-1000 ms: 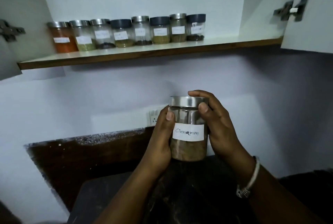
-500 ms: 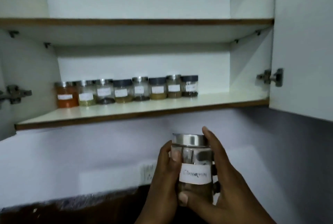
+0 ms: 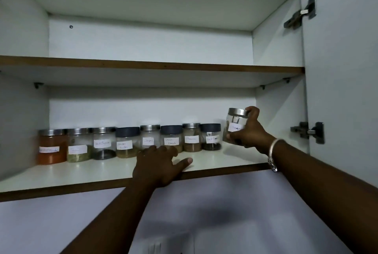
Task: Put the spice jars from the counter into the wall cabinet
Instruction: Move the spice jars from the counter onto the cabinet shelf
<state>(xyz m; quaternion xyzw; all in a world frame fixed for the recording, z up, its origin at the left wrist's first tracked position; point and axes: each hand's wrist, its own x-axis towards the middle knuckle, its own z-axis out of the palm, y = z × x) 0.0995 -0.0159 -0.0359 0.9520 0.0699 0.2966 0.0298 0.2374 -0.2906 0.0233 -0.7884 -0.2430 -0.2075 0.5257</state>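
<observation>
Steel-lidded glass jar [image 3: 235, 126] with a white handwritten label (blurred here) is gripped in the right hand [image 3: 250, 131], fingers around the lid rim and body, tilted a little, above the bare right end of the lower shelf [image 3: 204, 163], just beside the dark-lidded black pepper jar [image 3: 211, 136]. Whether its base touches the shelf I can't tell. Left hand [image 3: 159, 163] holds nothing, lies flat on the shelf front, fingers spread, just in front of the jar row [image 3: 128, 143]. To finish: level the jar, set the base flat in line with the row, label forward, keep clear of the pepper jar, then let go. Row is eight squat cylindrical clear jars, brushed-metal or dark matte lids, paper labels, powders from orange to green-brown. Shelf is smooth white laminate with a brown edge, likely slippery, so place rather than slide.
</observation>
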